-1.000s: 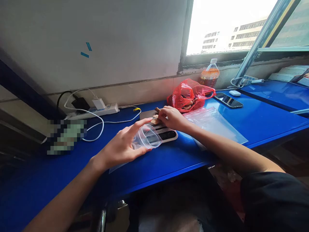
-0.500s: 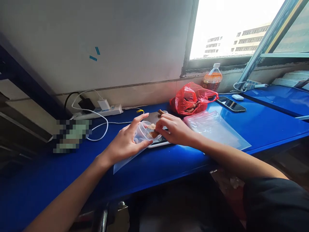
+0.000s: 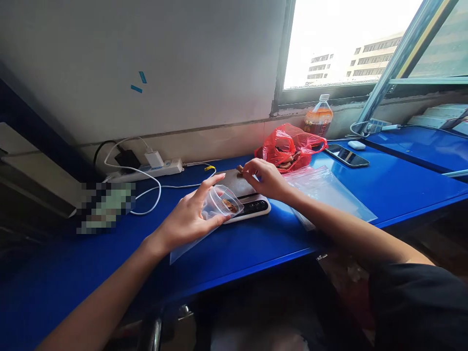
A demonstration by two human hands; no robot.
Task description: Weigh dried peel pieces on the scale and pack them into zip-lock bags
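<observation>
My left hand is curled round a clear plastic cup, tilted with its mouth to the right. Several brown, dried-looking pieces lie inside the cup. A clear plastic bag hangs below that hand; how it meets the cup is partly hidden. Behind and under the cup sits a kitchen scale with a grey plate and a black button panel. Over the plate's far right part, my right hand has its fingertips closed on a small brown piece.
Clear zip bags lie right of the scale. A red plastic bag with brown pieces stands behind them, near a drink bottle, a phone and a white earbud case. A power strip with cables lies at the left back.
My right hand has moved from the cup's mouth up and right to the brown piece over the scale plate. Brown pieces now rest in the cup, held by my left hand.
</observation>
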